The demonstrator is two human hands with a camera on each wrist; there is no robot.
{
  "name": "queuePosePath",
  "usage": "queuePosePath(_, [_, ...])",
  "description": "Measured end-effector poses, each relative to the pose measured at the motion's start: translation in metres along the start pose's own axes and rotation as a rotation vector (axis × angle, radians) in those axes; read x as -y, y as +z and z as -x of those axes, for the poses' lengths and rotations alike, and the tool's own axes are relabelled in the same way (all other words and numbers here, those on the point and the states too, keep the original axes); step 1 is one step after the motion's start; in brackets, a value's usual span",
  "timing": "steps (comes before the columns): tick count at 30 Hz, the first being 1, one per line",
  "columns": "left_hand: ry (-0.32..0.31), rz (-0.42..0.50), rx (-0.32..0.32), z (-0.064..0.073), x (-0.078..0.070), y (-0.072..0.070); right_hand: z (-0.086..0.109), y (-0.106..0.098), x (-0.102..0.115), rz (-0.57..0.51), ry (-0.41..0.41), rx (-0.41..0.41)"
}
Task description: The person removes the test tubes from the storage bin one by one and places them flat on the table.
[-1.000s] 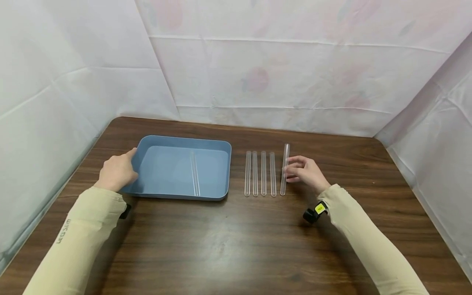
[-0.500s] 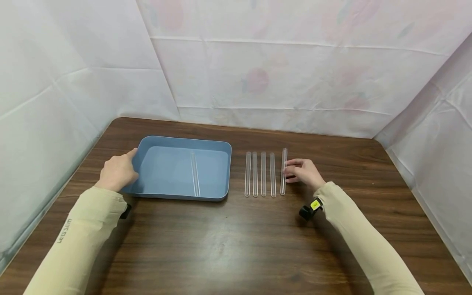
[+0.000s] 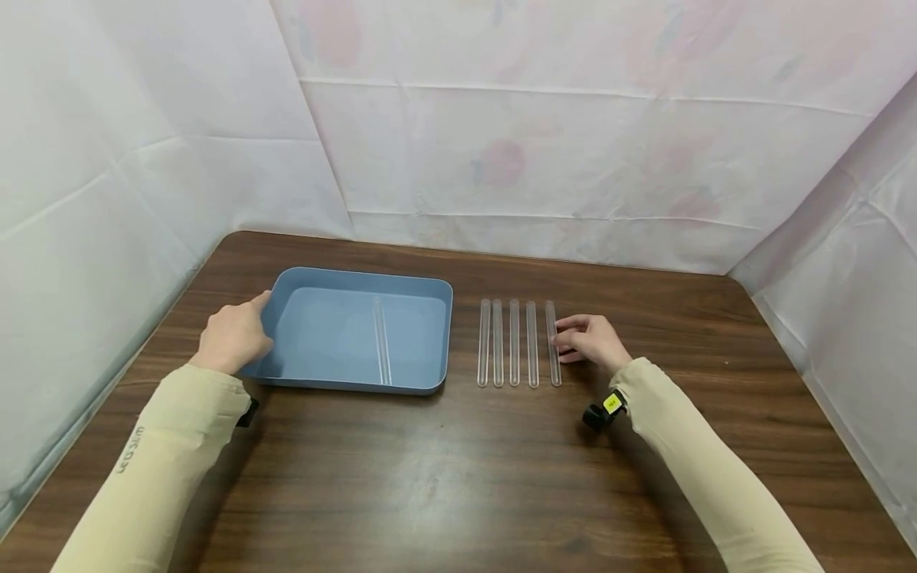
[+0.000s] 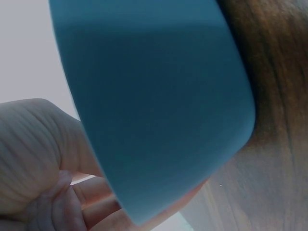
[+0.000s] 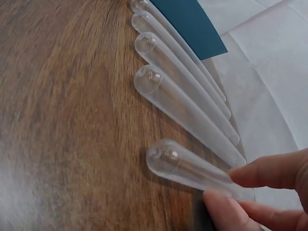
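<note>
Several clear test tubes (image 3: 514,342) lie side by side on the wooden table, rounded ends toward me. The rightmost test tube (image 3: 553,344) is pinched between the thumb and fingertips of my right hand (image 3: 593,342). In the right wrist view that test tube (image 5: 192,168) rests on the wood, a gap away from its neighbour (image 5: 187,118). My left hand (image 3: 232,334) grips the left wall of a blue tray (image 3: 358,383). Its wall (image 4: 154,96) hides part of those fingers in the left wrist view. One more clear tube (image 3: 383,342) lies inside the tray.
The dark wooden table (image 3: 423,477) carries everything. White cloth (image 3: 501,159) with faint pink prints hangs behind its far edge, and white cloth also flanks both sides. Black wrist cameras, such as the right one (image 3: 600,412), sit just above the tabletop.
The far end of the rightmost test tube has come down, and the tube now lies flat in line with the others. My right hand shifted slightly left; my left hand stayed at the tray.
</note>
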State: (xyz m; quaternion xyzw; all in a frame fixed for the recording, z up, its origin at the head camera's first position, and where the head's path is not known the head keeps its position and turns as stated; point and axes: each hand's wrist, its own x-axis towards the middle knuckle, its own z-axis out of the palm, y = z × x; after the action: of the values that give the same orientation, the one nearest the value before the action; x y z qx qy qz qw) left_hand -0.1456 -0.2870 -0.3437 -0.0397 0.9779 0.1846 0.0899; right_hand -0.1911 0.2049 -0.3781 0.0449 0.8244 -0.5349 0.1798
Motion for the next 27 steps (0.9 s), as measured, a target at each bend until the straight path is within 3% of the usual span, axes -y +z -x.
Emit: queuePosePath(27, [-0.005, 0.0, -0.005, 0.001, -0.001, 0.0, 0.003, 0.004, 0.011, 0.164, 0.032, -0.029])
